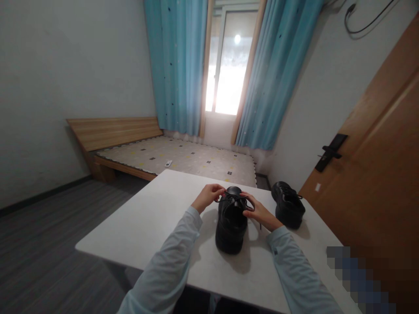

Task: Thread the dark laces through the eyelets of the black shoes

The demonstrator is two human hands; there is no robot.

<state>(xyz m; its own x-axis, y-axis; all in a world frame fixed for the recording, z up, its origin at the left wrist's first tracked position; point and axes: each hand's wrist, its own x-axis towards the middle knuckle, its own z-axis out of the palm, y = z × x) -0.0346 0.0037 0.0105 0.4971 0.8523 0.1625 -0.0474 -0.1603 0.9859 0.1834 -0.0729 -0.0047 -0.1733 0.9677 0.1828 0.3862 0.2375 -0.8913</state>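
A black lace-up shoe stands upright on the white table in front of me, its heel towards me and its toe away. My left hand is at the shoe's left side, thumb and fingers pinched on a black shoelace. On the other side my right hand has its fingers curled at the laces, with a loop of lace by the thumb and forefinger. A loose lace end hangs down beneath that hand. The exact grip of the right fingertips is small and partly hidden.
A second black shoe stands at the table's right edge. The white table reaches towards a bed with a small white remote on it. A brown door is at the right; blue curtains frame the window.
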